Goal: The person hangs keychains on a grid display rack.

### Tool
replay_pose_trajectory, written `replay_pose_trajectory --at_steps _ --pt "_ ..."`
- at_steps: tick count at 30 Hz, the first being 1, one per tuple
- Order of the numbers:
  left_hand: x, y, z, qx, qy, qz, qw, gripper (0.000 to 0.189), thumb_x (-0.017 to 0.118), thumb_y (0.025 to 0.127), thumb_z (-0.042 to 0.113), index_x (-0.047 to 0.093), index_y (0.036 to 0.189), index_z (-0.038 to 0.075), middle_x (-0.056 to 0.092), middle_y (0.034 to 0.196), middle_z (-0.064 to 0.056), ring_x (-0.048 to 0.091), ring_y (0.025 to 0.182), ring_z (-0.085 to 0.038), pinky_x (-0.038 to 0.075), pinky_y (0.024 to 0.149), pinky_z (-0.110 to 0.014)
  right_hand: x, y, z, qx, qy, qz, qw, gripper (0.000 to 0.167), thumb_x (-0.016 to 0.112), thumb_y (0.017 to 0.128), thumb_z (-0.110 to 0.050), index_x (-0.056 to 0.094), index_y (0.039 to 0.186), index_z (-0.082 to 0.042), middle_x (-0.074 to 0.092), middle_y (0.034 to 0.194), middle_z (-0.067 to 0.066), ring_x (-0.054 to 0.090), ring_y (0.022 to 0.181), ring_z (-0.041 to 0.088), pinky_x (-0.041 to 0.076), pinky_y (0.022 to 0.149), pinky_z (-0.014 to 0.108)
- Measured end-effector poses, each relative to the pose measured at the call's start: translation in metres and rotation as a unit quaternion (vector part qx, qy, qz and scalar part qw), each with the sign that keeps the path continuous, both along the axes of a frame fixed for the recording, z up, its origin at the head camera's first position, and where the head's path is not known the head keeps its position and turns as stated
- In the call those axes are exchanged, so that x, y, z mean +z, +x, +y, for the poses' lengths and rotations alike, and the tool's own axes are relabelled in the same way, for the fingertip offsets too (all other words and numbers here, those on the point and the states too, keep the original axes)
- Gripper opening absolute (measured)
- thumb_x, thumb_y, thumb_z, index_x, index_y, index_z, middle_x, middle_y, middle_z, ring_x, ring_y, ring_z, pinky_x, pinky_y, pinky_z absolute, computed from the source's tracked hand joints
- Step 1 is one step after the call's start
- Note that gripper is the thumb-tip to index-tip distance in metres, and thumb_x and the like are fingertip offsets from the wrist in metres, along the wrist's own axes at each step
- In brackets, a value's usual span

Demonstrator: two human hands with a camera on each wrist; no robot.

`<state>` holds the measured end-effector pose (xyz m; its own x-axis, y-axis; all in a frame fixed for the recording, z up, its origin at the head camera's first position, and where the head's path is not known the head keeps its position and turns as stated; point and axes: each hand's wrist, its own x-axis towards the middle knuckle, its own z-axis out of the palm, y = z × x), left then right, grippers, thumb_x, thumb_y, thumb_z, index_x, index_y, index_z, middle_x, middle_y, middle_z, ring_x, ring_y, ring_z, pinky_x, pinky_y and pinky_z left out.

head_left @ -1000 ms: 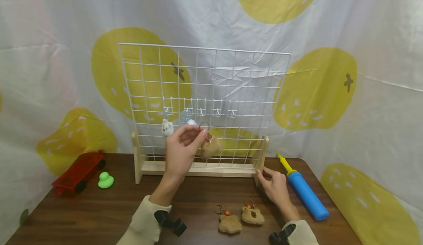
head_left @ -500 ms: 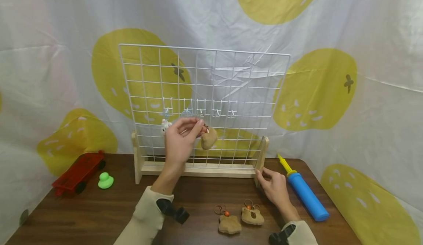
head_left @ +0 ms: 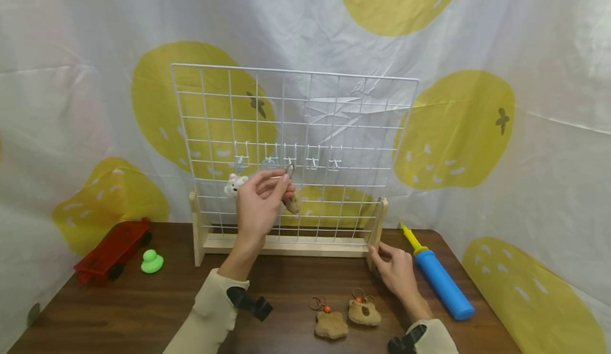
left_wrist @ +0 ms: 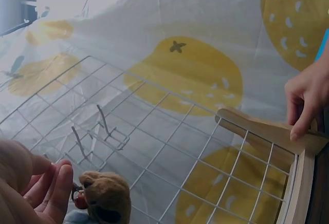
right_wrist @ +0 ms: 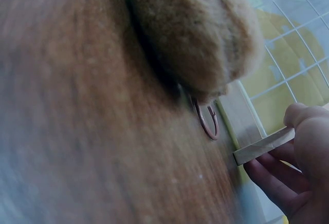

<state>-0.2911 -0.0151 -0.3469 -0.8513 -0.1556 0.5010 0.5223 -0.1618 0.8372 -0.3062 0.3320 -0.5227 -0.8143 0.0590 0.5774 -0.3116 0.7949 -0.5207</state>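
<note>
My left hand [head_left: 260, 203] pinches the ring of a brown plush keychain [head_left: 292, 203] in front of the white wire grid [head_left: 350, 126]. The ring's top is close to the middle hook [head_left: 290, 161]; whether they touch I cannot tell. In the left wrist view the plush [left_wrist: 107, 196] dangles beside the fingertips. A white plush keychain [head_left: 235, 185] hangs from the leftmost hook, partly behind the hand. A pale blue ring [head_left: 269, 163] is on the second hook. At the stand's right wooden foot [head_left: 377, 232], my right hand [head_left: 395, 269] grips the wood between thumb and fingers.
Two brown plush keychains [head_left: 331, 325] [head_left: 364, 312] lie on the table, near the front. A blue pump [head_left: 444, 285] with a yellow nozzle is at the right. On the left are a red toy skateboard [head_left: 113, 249] and a green rubber duck [head_left: 151, 261]. Two hooks [head_left: 323, 163] right of the middle hold nothing.
The left hand has risen slightly with the brown keychain, bringing its ring up near the middle hook. The plush has swung left, and the white plush has shifted left. The right hand stays put.
</note>
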Motion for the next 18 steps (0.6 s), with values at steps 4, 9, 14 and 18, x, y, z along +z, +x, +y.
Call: replay_pose_trajectory --at_steps 4,9,14,18 --pt "0.0 0.004 -0.001 0.022 -0.027 0.014 0.9993 0.02 0.078 0.102 0.013 0.075 0.118 0.003 0.082 0.102 -0.02 0.082 0.086 -0.022 0.07 0.078 -0.039 0.0 -0.001 0.0 0.0 0.002 0.004 1.0 0.019 0.077 0.101 -0.021 0.085 0.11 -0.005 0.084 0.098 0.015 0.076 0.077 0.021 0.06 0.066 0.033" --pt "-0.005 0.011 0.001 0.026 -0.054 0.046 0.9972 0.02 0.078 0.102 0.016 0.075 0.116 0.002 0.082 0.099 -0.016 0.081 0.088 -0.024 0.069 0.081 -0.034 0.0 -0.001 0.0 0.001 -0.001 0.005 1.0 0.018 0.078 0.101 -0.02 0.085 0.109 -0.006 0.084 0.097 0.015 0.076 0.078 0.021 0.061 0.066 0.033" --pt "-0.021 0.021 0.005 -0.025 -0.057 0.071 0.9955 0.023 0.079 0.101 0.014 0.074 0.117 -0.002 0.081 0.104 -0.018 0.08 0.09 -0.027 0.069 0.084 -0.034 0.0 0.0 0.0 0.003 -0.001 0.004 1.0 0.02 0.078 0.101 -0.021 0.085 0.111 -0.005 0.084 0.099 0.016 0.078 0.08 0.024 0.063 0.067 0.036" --pt "-0.042 0.028 0.012 -0.074 -0.087 0.057 0.9918 0.022 0.079 0.101 0.015 0.074 0.117 0.002 0.081 0.108 -0.015 0.081 0.094 -0.026 0.069 0.085 -0.034 0.001 0.0 0.0 0.002 0.0 0.01 0.9999 0.022 0.078 0.101 -0.02 0.084 0.113 -0.003 0.084 0.1 0.018 0.08 0.084 0.029 0.065 0.07 0.045"
